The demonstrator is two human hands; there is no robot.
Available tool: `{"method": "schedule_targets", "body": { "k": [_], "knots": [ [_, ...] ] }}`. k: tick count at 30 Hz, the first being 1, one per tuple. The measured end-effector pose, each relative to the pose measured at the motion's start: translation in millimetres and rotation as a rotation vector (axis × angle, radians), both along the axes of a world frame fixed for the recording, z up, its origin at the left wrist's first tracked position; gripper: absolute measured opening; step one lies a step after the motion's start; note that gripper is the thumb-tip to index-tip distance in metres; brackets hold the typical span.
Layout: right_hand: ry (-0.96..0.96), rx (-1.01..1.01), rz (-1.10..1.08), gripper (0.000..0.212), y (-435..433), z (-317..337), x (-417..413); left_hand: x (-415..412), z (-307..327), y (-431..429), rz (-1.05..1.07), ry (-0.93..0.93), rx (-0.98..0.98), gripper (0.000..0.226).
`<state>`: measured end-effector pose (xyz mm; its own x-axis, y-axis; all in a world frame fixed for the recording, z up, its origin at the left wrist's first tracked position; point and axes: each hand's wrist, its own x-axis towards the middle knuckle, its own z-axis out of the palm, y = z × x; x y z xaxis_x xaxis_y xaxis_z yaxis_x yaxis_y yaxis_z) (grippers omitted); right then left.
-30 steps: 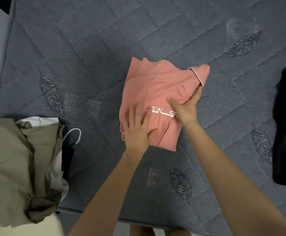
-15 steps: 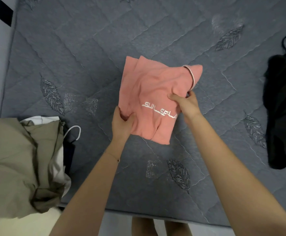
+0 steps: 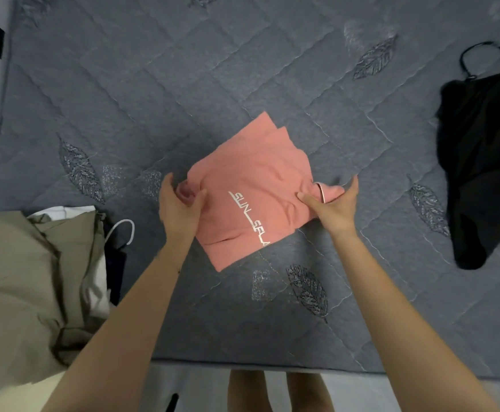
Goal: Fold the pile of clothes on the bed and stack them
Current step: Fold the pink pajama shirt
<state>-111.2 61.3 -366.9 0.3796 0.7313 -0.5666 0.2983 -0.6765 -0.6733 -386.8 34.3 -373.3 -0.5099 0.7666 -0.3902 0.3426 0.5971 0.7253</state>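
A folded pink shirt (image 3: 251, 185) with white lettering is held just above the grey quilted bed (image 3: 183, 84), turned at an angle. My left hand (image 3: 180, 209) grips its left edge, thumb on top and fingers underneath. My right hand (image 3: 335, 209) pinches the right edge near the white-trimmed collar. A pile of unfolded clothes (image 3: 31, 278), olive-tan on top with white and dark pieces beneath, lies at the left on the bed's near edge.
A black garment (image 3: 486, 162) with thin straps lies crumpled at the right side of the bed. The bed's front edge (image 3: 272, 365) runs along the bottom, with my legs below it. A wall borders the bed at the left.
Both hands went from pressing the pink shirt flat to gripping its sides, and have lifted and rotated it clockwise. The view has shifted, showing more of the black garment.
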Motion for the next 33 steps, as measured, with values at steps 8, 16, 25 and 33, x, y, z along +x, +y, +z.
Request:
{"method": "schedule_targets", "body": {
  "k": [8, 16, 25, 33],
  "knots": [
    [-0.127, -0.029, 0.559, 0.119, 50, -16, -8, 32, -24, -51, 0.079, -0.080, -0.219, 0.088],
    [0.211, -0.142, 0.425, 0.120, 53, -17, -37, 46, -22, -49, 0.243, -0.392, 0.033, 0.080],
    [0.376, -0.279, 0.450, 0.061, 51, 28, -49, 24, 9, -48, 0.178, -0.441, 0.050, 0.079],
    [0.431, -0.074, 0.353, 0.037, 27, 147, -67, -1, 124, -56, 0.162, -0.339, 0.205, 0.082]
  ]
}}
